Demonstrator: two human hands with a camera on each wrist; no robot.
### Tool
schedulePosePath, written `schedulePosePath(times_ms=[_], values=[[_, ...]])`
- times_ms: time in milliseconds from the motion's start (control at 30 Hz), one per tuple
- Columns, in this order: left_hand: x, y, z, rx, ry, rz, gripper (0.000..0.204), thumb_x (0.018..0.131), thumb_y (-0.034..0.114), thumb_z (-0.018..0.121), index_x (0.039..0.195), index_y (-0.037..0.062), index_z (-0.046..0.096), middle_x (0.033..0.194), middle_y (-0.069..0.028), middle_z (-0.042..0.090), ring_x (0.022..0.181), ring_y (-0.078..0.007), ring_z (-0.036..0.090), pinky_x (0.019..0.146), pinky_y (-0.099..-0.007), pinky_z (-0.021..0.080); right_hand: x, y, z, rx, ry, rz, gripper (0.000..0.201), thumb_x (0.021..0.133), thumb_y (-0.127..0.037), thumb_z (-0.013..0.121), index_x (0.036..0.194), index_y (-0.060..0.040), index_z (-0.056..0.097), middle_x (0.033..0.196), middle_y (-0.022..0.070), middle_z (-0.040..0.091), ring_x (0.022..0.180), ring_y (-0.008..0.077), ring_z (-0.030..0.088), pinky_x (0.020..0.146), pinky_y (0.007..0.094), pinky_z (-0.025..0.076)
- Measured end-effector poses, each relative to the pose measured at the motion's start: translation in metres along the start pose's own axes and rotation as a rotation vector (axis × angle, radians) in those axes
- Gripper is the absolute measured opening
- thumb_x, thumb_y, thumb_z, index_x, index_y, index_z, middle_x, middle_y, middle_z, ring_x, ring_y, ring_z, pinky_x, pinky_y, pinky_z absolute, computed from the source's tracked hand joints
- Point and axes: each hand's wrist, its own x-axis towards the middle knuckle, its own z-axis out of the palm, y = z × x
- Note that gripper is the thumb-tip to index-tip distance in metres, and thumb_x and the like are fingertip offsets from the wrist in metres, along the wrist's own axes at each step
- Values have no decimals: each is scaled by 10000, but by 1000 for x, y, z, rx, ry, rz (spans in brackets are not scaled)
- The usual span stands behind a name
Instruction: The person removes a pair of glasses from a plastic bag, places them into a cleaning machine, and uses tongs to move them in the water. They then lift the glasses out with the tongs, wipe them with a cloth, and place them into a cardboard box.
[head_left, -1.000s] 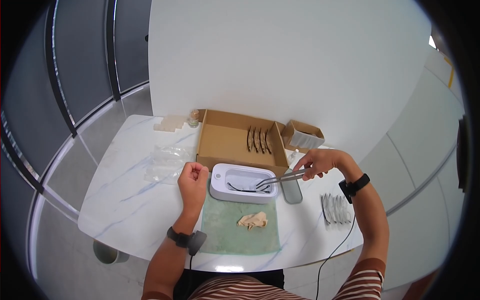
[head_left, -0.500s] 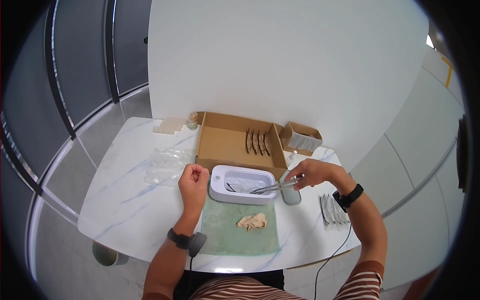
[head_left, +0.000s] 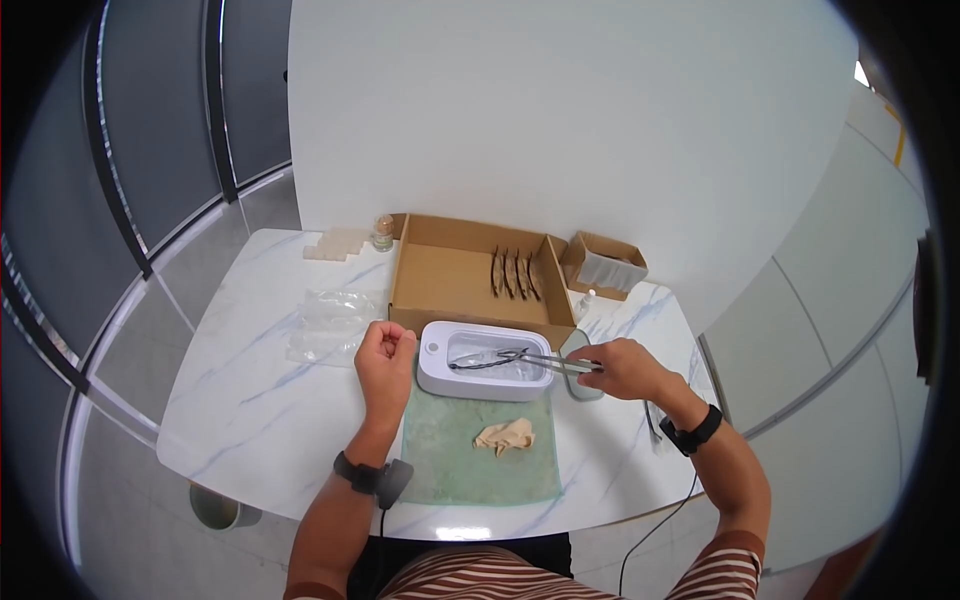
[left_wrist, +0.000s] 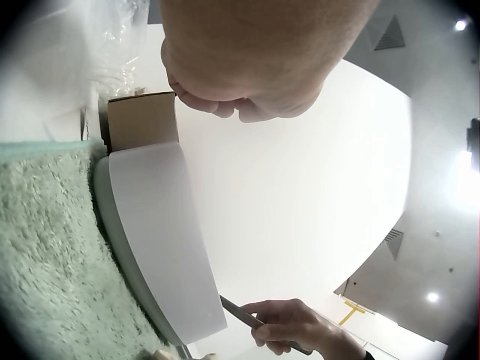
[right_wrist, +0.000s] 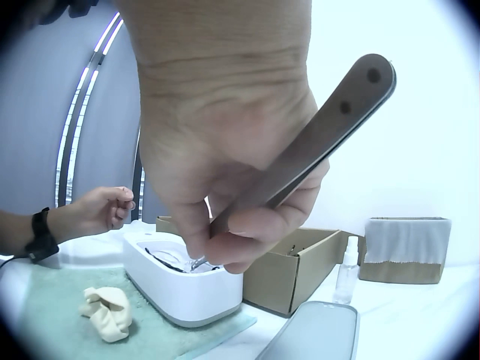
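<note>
Black-framed glasses (head_left: 485,364) lie at a slant in the basin of the white cleaner (head_left: 480,387), their right part raised near the rim. My right hand (head_left: 632,369) pinches metal tweezers (head_left: 560,362) between thumb and fingers, the tips at the glasses; the right wrist view shows the tweezers' wide end (right_wrist: 352,94) pointing up past the hand. Whether the tips clamp the frame I cannot tell. My left hand (head_left: 386,365) is raised just left of the cleaner, fingers curled, holding nothing visible. In the left wrist view the cleaner's side (left_wrist: 161,232) hides the basin.
Under and before the cleaner lies a green cloth (head_left: 470,475) with a crumpled beige cloth (head_left: 505,436). Behind stands a cardboard box (head_left: 440,285) holding several dark-framed glasses. A grey tray (right_wrist: 319,334), spray bottle (right_wrist: 347,274) and smaller box (right_wrist: 401,274) are right; plastic bags (head_left: 335,325) lie left.
My right hand has moved down and toward me, with the tweezers further left over the basin. The glasses have shifted and turned to a slant. My left hand has stayed nearly still.
</note>
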Motion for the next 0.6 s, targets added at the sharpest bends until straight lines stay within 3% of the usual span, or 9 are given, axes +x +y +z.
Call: schedulePosePath(times_ms=[67,300,600], values=[[0,0,0,-5,1,4,100,928,37,674,896,15,582,743,49,545,637,-11,475,580,-189,411,-6,-3,-2,-29,4,30,353,830,-210,780,1175,-144,741,823,138,724,751,324,682,712,411,533],[0,0,1,-7,8,-5,97,927,38,677,900,15,586,747,48,551,636,-13,479,581,-189,414,-13,-9,-44,-129,37,-57,378,806,-172,801,1180,-161,746,847,102,741,738,275,692,683,387,530],[1,0,0,-24,21,-11,93,921,29,677,899,14,587,751,51,554,634,-7,472,577,-185,409,8,-5,-42,-280,49,-144,389,794,-177,806,1179,-167,747,822,93,735,734,264,694,672,394,535]])
